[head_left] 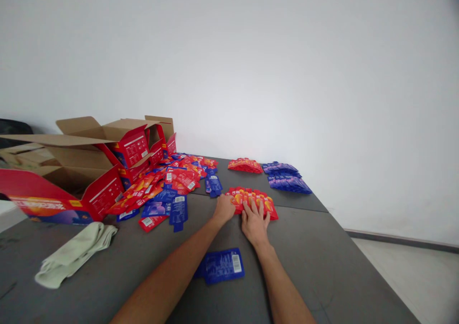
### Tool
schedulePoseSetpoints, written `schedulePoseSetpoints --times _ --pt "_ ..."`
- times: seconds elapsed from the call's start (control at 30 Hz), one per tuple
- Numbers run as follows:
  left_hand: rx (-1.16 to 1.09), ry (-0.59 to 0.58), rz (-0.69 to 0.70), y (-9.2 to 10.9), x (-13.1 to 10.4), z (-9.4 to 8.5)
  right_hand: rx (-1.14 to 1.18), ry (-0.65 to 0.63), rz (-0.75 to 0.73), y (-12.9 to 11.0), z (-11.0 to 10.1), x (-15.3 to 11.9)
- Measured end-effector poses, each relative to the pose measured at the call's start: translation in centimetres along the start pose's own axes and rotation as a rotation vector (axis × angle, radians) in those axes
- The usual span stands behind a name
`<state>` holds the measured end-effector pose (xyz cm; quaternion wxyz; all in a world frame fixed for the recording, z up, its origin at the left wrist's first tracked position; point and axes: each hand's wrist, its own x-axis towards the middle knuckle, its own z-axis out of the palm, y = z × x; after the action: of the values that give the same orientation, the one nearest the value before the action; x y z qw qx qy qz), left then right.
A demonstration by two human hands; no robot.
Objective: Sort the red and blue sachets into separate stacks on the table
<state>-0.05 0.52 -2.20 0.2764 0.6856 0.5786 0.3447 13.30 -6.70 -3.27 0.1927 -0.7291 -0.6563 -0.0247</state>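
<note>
A fanned row of red pouches [267, 203] lies on the dark table [304, 247]. My right hand [255, 222] rests on the row with its fingers spread. At the row's left end, my left hand [225, 208] has its fingers closed against the edge of a red pouch. Closer to me, blue pouches [223, 265] lie beside my left forearm. Behind my hands are a stack of red pouches [245, 165] and overlapping blue pouches [289, 177].
Open red cardboard boxes [103, 195] stand at the left. A loose heap of red and blue pouches [179, 176] spreads beside them. A folded pale green cloth [75, 253] lies in front of the boxes. A white wall rises behind the table.
</note>
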Motion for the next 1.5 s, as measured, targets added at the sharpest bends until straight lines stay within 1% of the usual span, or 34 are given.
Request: schedulePoseSetpoints --times 0.13,0.2,0.37,0.43,0.53,0.6,0.83,1.03,1.17,1.27,1.37,1.5 --pt "0.225 0.045 0.036 -0.1 -0.4 0.1 -0.025 -0.007 -0.001 0.1 0.3 0.0" --pt "0.256 0.052 0.067 -0.2 -0.5 0.3 -0.033 -0.005 -0.003 0.1 0.4 -0.1" --pt "0.279 -0.024 0.206 -0.9 -0.9 1.0 -0.043 -0.004 -0.003 0.0 0.6 -0.1" --pt "0.292 -0.057 0.228 -1.2 -1.2 1.3 -0.041 0.000 -0.001 0.1 0.7 -0.1" --pt "0.305 -0.098 0.217 -1.4 -1.5 1.5 -0.031 -0.004 -0.003 0.1 0.7 -0.1" --pt "0.313 -0.105 0.207 -1.4 -1.6 1.6 -0.021 -0.003 -0.003 0.1 0.7 -0.1" --pt "0.274 -0.066 0.222 -1.4 -1.9 1.6 0.000 0.045 0.006 -0.1 0.3 -0.1" --pt "0.238 -0.060 0.213 -1.2 -2.0 1.3 0.008 0.066 0.006 -0.3 0.0 -0.1" --pt "0.254 -0.063 0.200 -1.0 -2.5 0.6 0.006 0.101 -0.006 -0.7 -0.1 -0.2" --pt "0.275 -0.039 0.199 -1.2 -3.4 -0.3 0.011 0.110 -0.051 -1.6 -0.1 -0.4" --pt "0.300 0.000 0.191 -1.7 -4.6 -1.8 0.011 0.100 -0.109 -3.0 -0.3 -0.9" --pt "0.343 0.056 0.159 -2.9 -6.1 -4.4 0.012 0.083 -0.151 -5.6 -0.7 -1.4"
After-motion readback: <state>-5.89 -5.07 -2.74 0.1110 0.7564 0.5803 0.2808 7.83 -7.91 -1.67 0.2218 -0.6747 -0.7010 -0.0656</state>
